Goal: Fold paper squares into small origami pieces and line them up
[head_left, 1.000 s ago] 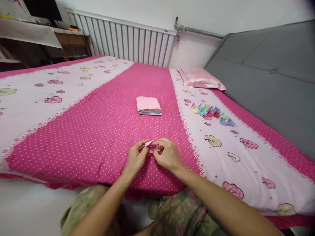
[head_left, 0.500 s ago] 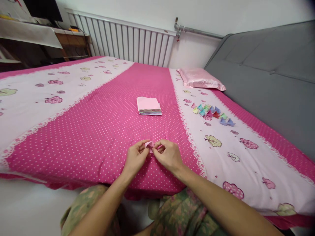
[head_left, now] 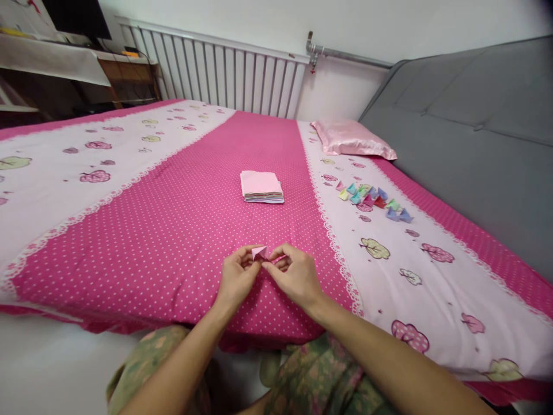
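Observation:
A small piece of folded pink paper (head_left: 260,252) sits between my two hands, just over the near part of the bed. My left hand (head_left: 239,272) pinches it from the left with thumb and fingers. From the right, my right hand (head_left: 296,272) grips its edge between thumb and forefinger. Parts of the paper are hidden behind the fingertips. Farther up the bed lies a stack of square coloured paper (head_left: 261,183), with a pink sheet on top. To the right stand several small folded paper pieces (head_left: 368,199) in blue, green, yellow, pink and red.
The bed has a pink dotted and white printed sheet (head_left: 190,202). A pink satin pillow (head_left: 352,138) rests by the grey headboard (head_left: 466,127). Behind the bed are a white radiator (head_left: 216,66) and a pipe (head_left: 354,56). A desk (head_left: 47,57) with a monitor (head_left: 78,20) stands far left.
The pink folded paper has shifted slightly left and turned, its pale upper face now showing as a wider triangle. My right fingertips have moved a little left along its lower edge.

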Tool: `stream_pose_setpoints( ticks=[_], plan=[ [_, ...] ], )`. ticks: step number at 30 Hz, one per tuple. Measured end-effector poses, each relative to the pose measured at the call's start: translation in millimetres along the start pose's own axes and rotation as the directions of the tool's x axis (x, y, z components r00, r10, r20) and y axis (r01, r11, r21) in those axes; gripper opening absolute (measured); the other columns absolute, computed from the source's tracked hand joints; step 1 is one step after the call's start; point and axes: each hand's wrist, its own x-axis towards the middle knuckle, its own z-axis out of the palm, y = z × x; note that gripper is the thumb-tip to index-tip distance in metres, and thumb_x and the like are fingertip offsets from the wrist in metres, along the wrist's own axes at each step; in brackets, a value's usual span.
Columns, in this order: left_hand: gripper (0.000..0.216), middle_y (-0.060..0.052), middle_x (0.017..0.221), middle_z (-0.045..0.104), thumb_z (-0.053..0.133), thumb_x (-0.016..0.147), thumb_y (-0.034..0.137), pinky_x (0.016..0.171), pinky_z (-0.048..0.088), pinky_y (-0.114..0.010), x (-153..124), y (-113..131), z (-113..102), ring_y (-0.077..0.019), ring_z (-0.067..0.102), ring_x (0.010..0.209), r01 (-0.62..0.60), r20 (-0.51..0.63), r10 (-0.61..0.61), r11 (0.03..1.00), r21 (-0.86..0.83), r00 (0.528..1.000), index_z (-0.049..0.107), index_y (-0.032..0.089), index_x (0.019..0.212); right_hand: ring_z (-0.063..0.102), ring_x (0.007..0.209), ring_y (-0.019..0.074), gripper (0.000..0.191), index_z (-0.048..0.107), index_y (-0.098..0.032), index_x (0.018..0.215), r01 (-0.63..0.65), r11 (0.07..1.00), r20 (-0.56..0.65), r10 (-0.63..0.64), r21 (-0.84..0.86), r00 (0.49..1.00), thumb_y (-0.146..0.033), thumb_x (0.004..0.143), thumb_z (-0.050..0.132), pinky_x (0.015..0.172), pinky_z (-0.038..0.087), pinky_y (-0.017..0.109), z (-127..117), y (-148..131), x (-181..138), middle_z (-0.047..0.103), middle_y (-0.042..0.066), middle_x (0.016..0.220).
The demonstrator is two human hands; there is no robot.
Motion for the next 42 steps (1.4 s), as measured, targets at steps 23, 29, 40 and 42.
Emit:
stream_pose_setpoints(
  ticks=[23, 29, 40, 42],
  plan=[
    [0.022, -0.003, 0.080, 0.066, 0.060, 0.067, 0.016, 0.067, 0.046, -0.024, 0.5, 1.5, 1.3, -0.0133, 0.061, 0.071, -0.028, 0.054, 0.032, 0.997, -0.069, 0.998, 0.058, 0.015, 0.088, 0.063, 0.071, 0.0159, 0.021, 0.065, -0.016, 0.084, -0.162, 0.976, 0.114, 0.146, 0.146, 0.983, -0.032, 0.080, 0.051, 0.065, 0.049, 0.027, 7.5, 15.4, 4.5, 0.069, 0.005, 0.081],
    [0.028, -0.004, 0.078, 0.065, 0.054, 0.070, 0.013, 0.063, 0.046, -0.024, 0.3, -3.8, -3.5, -0.0141, 0.061, 0.069, -0.115, 0.116, 0.102, 0.988, 0.108, 0.988, 0.056, 0.016, 0.097, 0.063, 0.062, 0.0156, 0.018, 0.067, -0.017, 0.074, -0.167, 0.986, 0.100, 0.163, 0.026, 0.981, -0.031, 0.075, 0.056, 0.058, 0.047, 0.024, 2.4, 20.3, 7.6, 0.069, 0.003, 0.068],
    [0.031, 0.000, 0.066, 0.061, 0.056, 0.067, 0.014, 0.055, 0.040, -0.022, 0.7, -7.3, -9.8, -0.0128, 0.057, 0.060, -0.082, 0.189, 0.047, 0.979, 0.185, 0.981, 0.056, 0.018, 0.097, 0.057, 0.051, 0.0123, 0.013, 0.066, -0.015, 0.066, -0.144, 0.988, 0.120, 0.150, -0.062, 0.981, -0.026, 0.068, 0.058, 0.046, 0.038, 0.020, -0.5, 19.5, 8.2, 0.064, 0.001, 0.057],
    [0.028, 0.001, 0.063, 0.060, 0.059, 0.064, 0.015, 0.054, 0.040, -0.022, 0.7, -9.0, -8.2, -0.0122, 0.056, 0.057, -0.032, 0.159, 0.009, 0.990, 0.140, 0.987, 0.056, 0.017, 0.093, 0.057, 0.051, 0.0120, 0.014, 0.065, -0.014, 0.066, -0.153, 0.987, 0.145, 0.158, -0.045, 0.977, -0.026, 0.068, 0.057, 0.045, 0.037, 0.019, 0.2, 20.9, 7.7, 0.064, 0.001, 0.057]
  ],
)
